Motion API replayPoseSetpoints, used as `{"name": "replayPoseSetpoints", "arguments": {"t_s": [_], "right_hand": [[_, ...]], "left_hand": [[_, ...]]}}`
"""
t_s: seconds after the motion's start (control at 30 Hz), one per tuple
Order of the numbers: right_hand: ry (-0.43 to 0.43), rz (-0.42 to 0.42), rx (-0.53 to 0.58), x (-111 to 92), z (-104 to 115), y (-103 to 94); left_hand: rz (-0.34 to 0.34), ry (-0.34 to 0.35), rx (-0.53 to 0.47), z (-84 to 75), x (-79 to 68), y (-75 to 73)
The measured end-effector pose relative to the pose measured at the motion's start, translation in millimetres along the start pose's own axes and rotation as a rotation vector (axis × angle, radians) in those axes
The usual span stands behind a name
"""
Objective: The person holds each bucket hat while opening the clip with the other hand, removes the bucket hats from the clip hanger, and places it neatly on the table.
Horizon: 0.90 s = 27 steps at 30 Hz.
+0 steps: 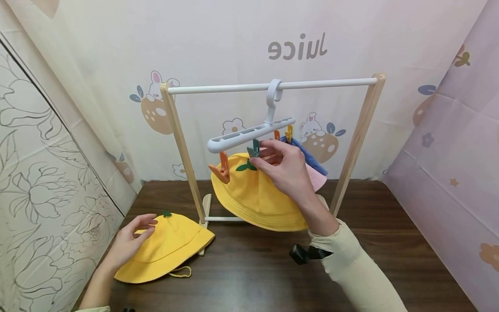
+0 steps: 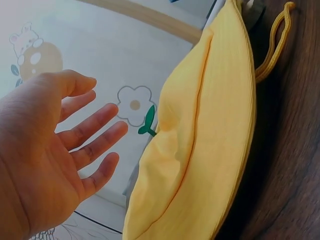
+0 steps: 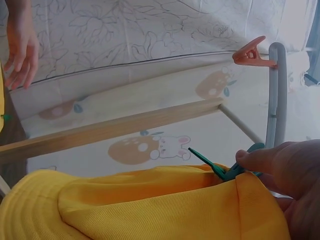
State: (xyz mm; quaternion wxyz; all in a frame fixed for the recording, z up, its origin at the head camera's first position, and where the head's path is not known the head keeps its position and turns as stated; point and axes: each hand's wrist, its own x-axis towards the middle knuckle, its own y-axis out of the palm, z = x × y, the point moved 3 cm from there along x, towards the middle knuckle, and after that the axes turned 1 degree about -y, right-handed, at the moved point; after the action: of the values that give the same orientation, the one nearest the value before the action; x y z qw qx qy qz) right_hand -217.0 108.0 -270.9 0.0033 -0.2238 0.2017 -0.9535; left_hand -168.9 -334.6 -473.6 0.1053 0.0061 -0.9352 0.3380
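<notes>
A white clip hanger (image 1: 249, 133) hangs by its hook from a rack's bar. On it, my right hand (image 1: 286, 167) pinches a green clip (image 1: 254, 148) between thumb and fingers. Below that clip hangs a yellow bucket hat (image 1: 257, 195) with a green leaf on its crown, the leaf showing right by the clip in the right wrist view. My left hand (image 1: 132, 238), fingers spread and loosely bent, is beside a second yellow hat (image 1: 171, 242) on the table. The left wrist view shows a gap between those fingers and the hat (image 2: 200, 130).
An orange clip (image 1: 222, 169) dangles from the hanger's near end. Toward its far end, another orange clip (image 1: 277, 134) and a yellow clip (image 1: 289, 133) stand above a blue hat (image 1: 312, 158) and a pink hat (image 1: 316, 177). The wooden rack post (image 1: 181, 151) rises behind the left hat.
</notes>
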Motion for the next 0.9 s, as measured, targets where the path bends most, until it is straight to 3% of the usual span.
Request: {"name": "replayPoseSetpoints", "arguments": {"t_s": [0.37,0.63,0.9], "right_hand": [[0.022,-0.011,-0.009,1,-3,1.1],[0.019,-0.014,-0.022,1,-4,1.9],[0.017,-0.021,-0.021,1,-7,2.4]], "left_hand": [[0.021,0.03,-0.001,-12.4,-0.1,8.6],[0.05,0.04,-0.021,-20.6,0.5,23.3],[0.025,0.083,-0.018,-34.3,1.7,29.4]]}}
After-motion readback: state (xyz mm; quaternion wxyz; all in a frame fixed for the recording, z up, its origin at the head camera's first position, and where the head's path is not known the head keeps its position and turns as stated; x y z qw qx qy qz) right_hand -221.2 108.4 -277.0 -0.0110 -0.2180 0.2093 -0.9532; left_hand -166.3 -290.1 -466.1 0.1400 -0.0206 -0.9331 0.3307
